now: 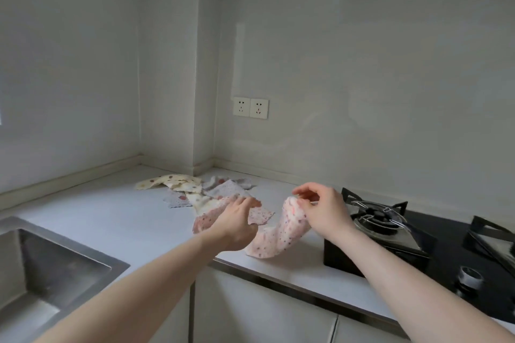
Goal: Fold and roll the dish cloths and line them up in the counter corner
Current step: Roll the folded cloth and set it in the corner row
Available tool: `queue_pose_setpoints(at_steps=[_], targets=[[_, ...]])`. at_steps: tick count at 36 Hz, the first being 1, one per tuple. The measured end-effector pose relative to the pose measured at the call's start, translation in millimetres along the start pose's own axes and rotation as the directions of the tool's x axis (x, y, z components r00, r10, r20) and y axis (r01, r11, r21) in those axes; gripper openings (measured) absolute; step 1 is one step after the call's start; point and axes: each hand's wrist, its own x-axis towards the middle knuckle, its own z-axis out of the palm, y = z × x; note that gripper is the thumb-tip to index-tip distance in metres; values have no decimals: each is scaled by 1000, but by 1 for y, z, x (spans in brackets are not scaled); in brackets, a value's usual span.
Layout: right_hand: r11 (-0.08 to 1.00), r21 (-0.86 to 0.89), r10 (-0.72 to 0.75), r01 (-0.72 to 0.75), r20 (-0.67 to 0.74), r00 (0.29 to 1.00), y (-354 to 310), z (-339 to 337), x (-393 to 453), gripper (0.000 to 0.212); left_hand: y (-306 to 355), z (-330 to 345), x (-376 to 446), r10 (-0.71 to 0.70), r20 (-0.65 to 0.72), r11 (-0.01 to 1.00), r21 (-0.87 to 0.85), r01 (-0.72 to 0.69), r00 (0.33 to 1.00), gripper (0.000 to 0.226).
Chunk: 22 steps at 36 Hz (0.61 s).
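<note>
Step in hand: spreading the pink dish cloth, held above the near counter edge. Left hand and right hand each pinch one end. Next: lay flat, fold.

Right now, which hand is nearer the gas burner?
Right. The right hand pinches one end of the pink dotted cloth just beside the gas burner. The left hand holds the cloth's other end, farther toward the sink side.
</note>
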Motion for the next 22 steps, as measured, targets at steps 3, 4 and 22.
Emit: queue_pose_setpoints(at_steps=[3, 4, 22], targets=[[997, -67, -39, 40, 6, 999, -10, -13, -1, 27, 12, 6, -2, -13, 64, 1000, -10, 14, 998, 61], [995, -85, -48, 49, 10, 999, -14, -16, -2, 26, 17, 10, -4, -15, 93, 999, -48, 20, 996, 62], [991, -102, -103, 89, -149, 983, -23, -72, -9, 21, 54, -6, -8, 57, -54, 945, -319, -71, 997, 26]])
